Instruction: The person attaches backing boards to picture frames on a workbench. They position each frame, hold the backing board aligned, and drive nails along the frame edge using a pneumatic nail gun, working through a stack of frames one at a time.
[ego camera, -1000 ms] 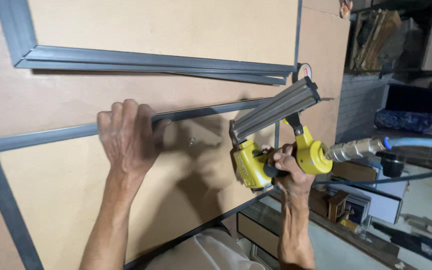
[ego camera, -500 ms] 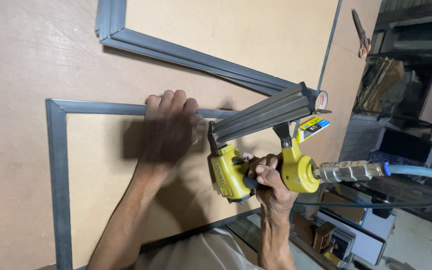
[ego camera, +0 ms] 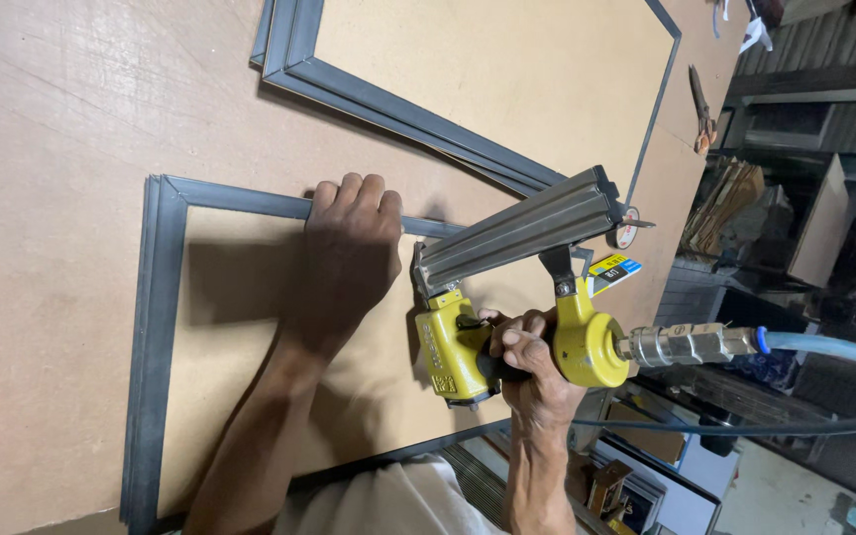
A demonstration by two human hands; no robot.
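The left hand [ego camera: 349, 253] presses flat, fingers spread, on the top rail of the grey picture frame [ego camera: 156, 327], which lies face down on the brown workbench [ego camera: 61, 109]; the hand grasps nothing, it simply pins the rail to the board. Just right of that hand sits the yellow pneumatic nailer [ego camera: 468, 347], its nose down against the frame's backing panel, its long grey magazine [ego camera: 517, 233] angled up and away from the frame. The right hand [ego camera: 527, 362] is clenched round the nailer's handle, and whether a finger rests on the trigger I can't quite make out. A blue air hose [ego camera: 824, 347] runs off the metal coupling [ego camera: 686, 345] on the side away from the frame. Beyond the frame's top rail a second grey frame [ego camera: 398, 104] lies on the bench, and further off a pair of pliers [ego camera: 702, 104]. That nailer looks solid and nose-heavy, with a stiff hose tugging at its tail, so the handle is the place to hold it, firmly. The frame looks light and rigid but liable to skate on the smooth board, best held down flat near the nailer's nose.
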